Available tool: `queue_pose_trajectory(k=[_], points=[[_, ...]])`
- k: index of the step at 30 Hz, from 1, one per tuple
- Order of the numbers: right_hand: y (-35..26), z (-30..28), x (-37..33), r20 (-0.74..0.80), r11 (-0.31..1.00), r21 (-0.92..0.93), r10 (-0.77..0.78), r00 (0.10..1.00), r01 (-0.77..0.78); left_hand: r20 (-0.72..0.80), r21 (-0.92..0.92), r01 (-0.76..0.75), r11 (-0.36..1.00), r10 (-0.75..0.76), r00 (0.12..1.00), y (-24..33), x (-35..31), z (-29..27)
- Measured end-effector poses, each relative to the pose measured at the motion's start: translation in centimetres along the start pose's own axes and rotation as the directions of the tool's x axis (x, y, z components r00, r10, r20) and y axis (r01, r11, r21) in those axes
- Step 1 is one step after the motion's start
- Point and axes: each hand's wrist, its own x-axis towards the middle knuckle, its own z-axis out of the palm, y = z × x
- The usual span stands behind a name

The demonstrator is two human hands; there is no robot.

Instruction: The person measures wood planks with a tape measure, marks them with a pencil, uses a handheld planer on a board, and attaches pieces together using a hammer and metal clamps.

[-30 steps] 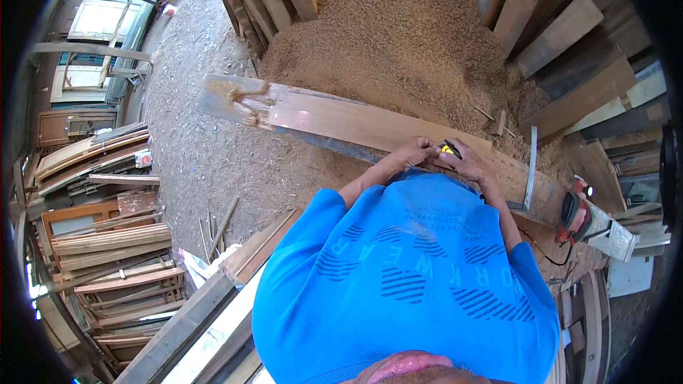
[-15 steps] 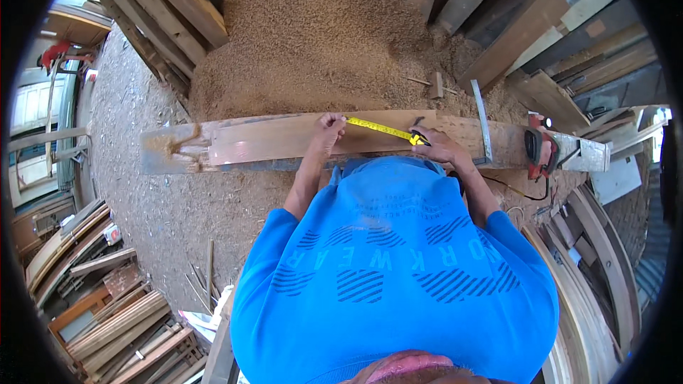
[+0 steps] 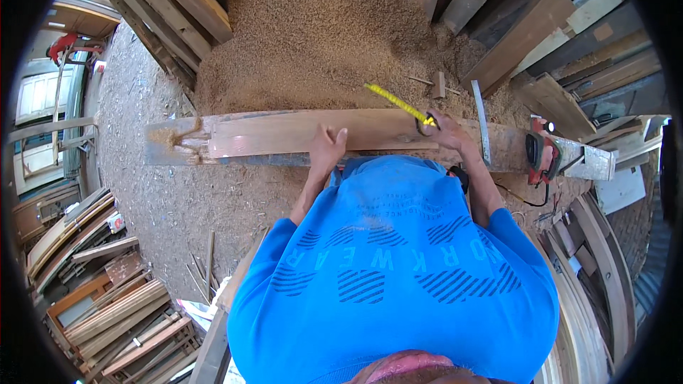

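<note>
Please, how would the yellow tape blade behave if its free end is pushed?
The yellow tape blade seems fairly stiff, standing out nearly straight from the right hand, its far end unheld. Being a narrow strip, it might bend or buckle under a push.

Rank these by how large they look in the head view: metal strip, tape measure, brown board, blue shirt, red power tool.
1. Blue shirt, helped by being nearest the camera
2. Brown board
3. Red power tool
Metal strip and tape measure: smallest, too alike to rank.
</note>
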Motion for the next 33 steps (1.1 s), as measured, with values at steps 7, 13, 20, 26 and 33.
queue_pose_trajectory(k=[7,13,20,26,33], points=[[1.9,-1.9,5.2,0.079,0.981,-0.192,-0.005,0.997,0.021,-0.277,0.039,0.265,0.963,-0.245,0.929,-5.1,-5.2,4.3],[2.7,0.6,2.0,0.251,0.962,-0.166,-0.174,0.952,0.219,-0.205,-0.132,0.781,0.610,-0.788,0.581,-2.7,1.1,7.1],[3.4,5.0,-2.5,0.392,0.959,0.135,-0.283,0.875,0.249,-0.457,0.008,0.866,0.499,-0.769,0.447,1.3,2.2,7.5],[8.9,6.7,-1.2,0.396,0.860,0.509,-0.262,0.880,0.028,-0.368,0.161,0.685,0.711,-0.601,0.710,2.1,0.1,5.8],[8.3,-2.0,-1.1,0.238,0.925,0.376,-0.148,0.960,0.050,0.039,0.617,0.128,0.776,-0.192,0.981,-0.4,-4.8,1.0]])
